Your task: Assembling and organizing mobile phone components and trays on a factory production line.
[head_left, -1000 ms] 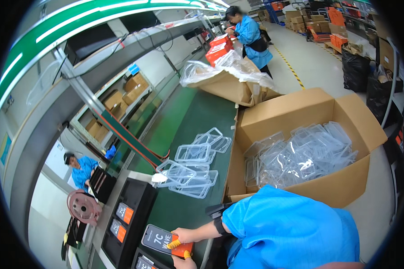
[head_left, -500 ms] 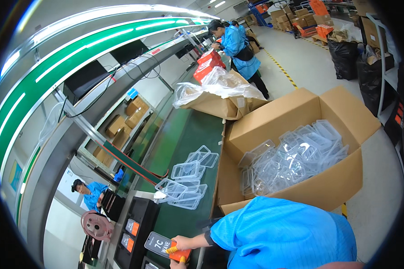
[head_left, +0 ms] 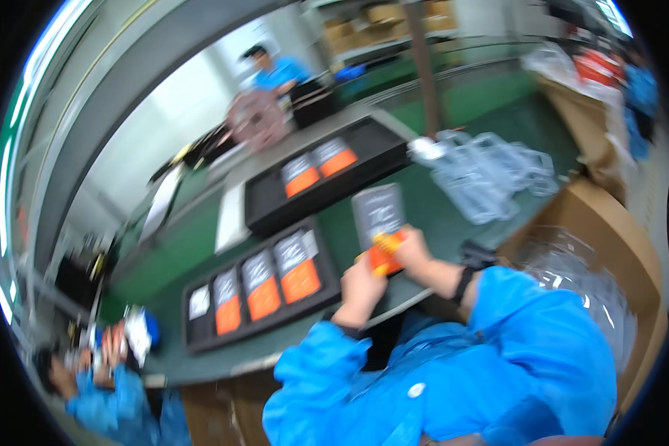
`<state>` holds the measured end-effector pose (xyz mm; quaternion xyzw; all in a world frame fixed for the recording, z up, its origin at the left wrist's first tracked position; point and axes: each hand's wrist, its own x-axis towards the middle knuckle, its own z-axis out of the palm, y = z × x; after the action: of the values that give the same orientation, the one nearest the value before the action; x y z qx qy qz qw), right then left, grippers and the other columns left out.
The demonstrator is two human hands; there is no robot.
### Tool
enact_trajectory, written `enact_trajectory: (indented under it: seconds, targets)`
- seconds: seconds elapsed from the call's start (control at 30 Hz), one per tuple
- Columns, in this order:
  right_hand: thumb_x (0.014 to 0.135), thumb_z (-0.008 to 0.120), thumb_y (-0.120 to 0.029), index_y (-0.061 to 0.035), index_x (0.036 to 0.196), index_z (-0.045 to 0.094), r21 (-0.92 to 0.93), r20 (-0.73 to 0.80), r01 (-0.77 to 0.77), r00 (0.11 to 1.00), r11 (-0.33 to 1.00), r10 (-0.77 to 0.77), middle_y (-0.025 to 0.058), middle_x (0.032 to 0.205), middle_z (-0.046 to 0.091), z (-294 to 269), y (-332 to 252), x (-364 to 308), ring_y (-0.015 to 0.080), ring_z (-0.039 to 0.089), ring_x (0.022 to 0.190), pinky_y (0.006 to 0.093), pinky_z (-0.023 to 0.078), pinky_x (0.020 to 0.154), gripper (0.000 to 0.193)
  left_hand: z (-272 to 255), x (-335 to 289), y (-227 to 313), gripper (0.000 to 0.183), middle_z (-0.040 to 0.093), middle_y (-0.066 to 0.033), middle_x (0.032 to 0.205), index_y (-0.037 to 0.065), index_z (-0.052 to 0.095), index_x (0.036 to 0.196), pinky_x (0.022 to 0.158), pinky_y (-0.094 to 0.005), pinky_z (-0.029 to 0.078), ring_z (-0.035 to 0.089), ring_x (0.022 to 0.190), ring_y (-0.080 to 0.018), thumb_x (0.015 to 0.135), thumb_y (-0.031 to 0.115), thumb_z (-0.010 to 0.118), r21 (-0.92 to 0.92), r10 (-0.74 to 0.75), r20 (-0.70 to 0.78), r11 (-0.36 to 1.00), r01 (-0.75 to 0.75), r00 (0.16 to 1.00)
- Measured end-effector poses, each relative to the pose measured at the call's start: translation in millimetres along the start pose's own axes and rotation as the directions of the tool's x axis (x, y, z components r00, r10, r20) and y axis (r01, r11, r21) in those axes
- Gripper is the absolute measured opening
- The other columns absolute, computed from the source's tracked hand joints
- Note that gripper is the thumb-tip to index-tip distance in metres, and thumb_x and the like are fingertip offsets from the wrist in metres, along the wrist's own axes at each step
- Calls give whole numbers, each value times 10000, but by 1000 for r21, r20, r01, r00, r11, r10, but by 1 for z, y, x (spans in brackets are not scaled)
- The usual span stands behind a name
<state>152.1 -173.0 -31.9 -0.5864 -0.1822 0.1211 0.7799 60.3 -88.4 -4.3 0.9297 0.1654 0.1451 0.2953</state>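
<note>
A flat grey-and-orange box [head_left: 377, 212] stands tilted between my two hands over the green bench. My left hand [head_left: 360, 288] is closed on its lower left corner. My right hand [head_left: 412, 251] grips its lower right side, with yellow covers on the fingertips. Left of my hands lies a black tray [head_left: 201, 331] with several upright slots; three hold similar grey-and-orange boxes [head_left: 262, 286], and the leftmost shows a small white square. Behind it, another black tray [head_left: 379, 145] holds two such boxes [head_left: 302, 175]. The picture is smeared by motion.
Clear plastic shells [head_left: 476, 186] lie piled on the bench to the right. A large carton [head_left: 635, 249] of more shells [head_left: 572, 279] stands at my right side. A pink fan [head_left: 256, 119] and a person [head_left: 281, 73] are across the bench; another person [head_left: 115, 394] works at left.
My view has swung left and down, bringing the near tray and my left hand into fuller sight. Both hands still hold the grey-and-orange box.
</note>
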Motion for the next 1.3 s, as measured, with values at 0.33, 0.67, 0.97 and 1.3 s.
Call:
enact_trajectory:
  seconds: [0.33,0.67,0.97,1.3]
  targets:
    - [725,665,-169,-28,907,526,40,51,-19,999,999,17,31,826,581,6,9,6,90,549,733,239,454,660,268,11,-2,-14,226,571,-231,708,-25,467,861,628,-455,450,559,705,-387,716,113,573,18,-53,-48,998,54,997]
    - [854,418,-410,-50,986,523,211,358,-44,933,976,-35,-12,805,510,-22,24,43,70,464,706,181,332,616,398,-130,-63,-102,224,576,-32,768,39,537,921,524,-226,442,549,618,-112,796,217,484,-949,-306,44,286,136,951]
    - [851,454,-335,-51,897,535,-80,349,84,936,993,-51,-42,690,478,5,28,60,35,372,603,168,294,578,299,-273,-117,-329,227,570,-77,717,5,543,918,470,-225,370,498,533,-133,788,140,415,-707,-603,-149,619,342,784]
    - [827,505,-232,-34,917,522,-56,339,50,940,997,-28,-24,727,486,11,25,56,55,411,646,178,321,616,218,-283,-98,-291,269,573,-194,892,26,538,943,718,-413,429,551,808,-330,729,166,454,475,-569,-427,520,710,702]
